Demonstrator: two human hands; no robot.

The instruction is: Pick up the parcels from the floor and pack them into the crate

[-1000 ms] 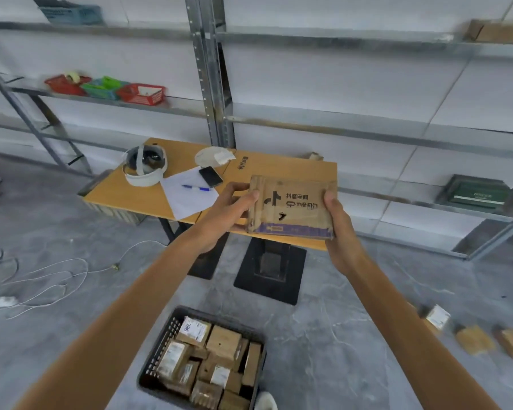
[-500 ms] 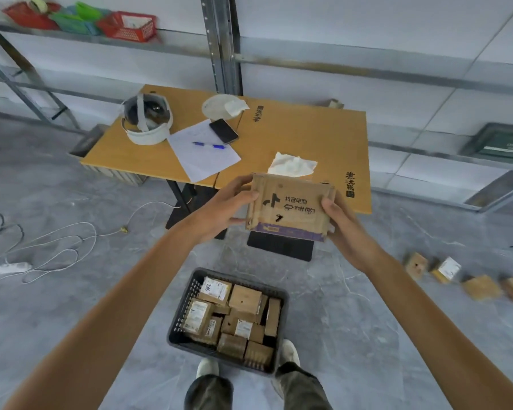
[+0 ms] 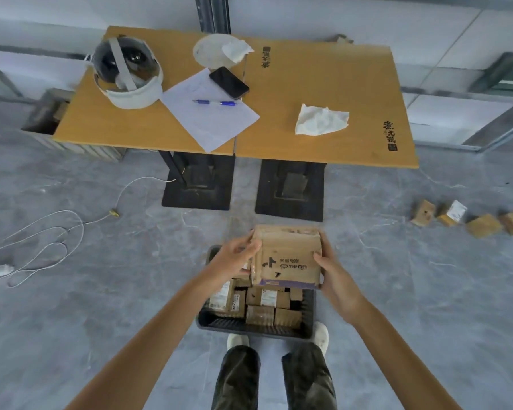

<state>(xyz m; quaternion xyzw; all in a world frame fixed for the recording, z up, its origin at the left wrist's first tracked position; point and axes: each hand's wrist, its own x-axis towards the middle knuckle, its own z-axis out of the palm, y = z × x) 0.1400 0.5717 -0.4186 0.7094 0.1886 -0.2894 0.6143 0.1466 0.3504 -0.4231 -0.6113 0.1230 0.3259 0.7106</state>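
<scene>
parcel | my left hand and right hand clamp its ends, level over the crate | seeking a gap

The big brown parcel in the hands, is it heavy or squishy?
Probably stiff: the parcel looks boxy between the left hand and right hand. Likely fairly light, since they hold it by its sides only. Its creased cardboard might dent if squeezed.

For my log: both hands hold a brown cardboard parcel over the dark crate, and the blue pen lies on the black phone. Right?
No: head view shows the blue pen on the white paper sheet, beside the black phone. Left hand and right hand hold the brown cardboard parcel.
</scene>
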